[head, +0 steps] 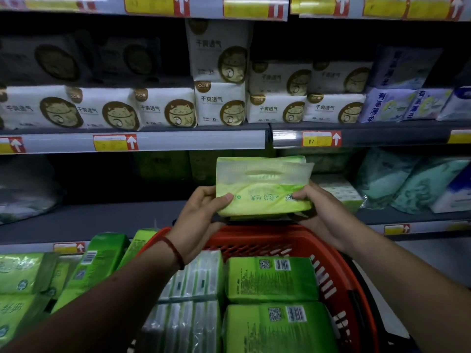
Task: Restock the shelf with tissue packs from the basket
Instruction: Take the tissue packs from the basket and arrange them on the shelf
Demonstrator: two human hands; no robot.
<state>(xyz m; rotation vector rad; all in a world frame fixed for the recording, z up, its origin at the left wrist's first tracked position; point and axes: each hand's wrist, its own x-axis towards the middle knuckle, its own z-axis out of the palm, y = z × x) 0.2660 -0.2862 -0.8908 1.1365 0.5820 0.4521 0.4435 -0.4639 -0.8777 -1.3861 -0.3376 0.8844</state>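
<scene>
Left grip point(200, 220), right grip point(322, 212) curled round tissue pack point(265, 197) ends | long axis left-right | handle flap point(262, 171) upward

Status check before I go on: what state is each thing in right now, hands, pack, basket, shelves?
Green tissue pack, held in the air by both ends, not yet shelved.
Left hand, grips the pack's left end.
Right hand, grips the pack's right end.
Red basket, holds more green packs.
Upper shelf, stocked with white cat-print packs.
</scene>
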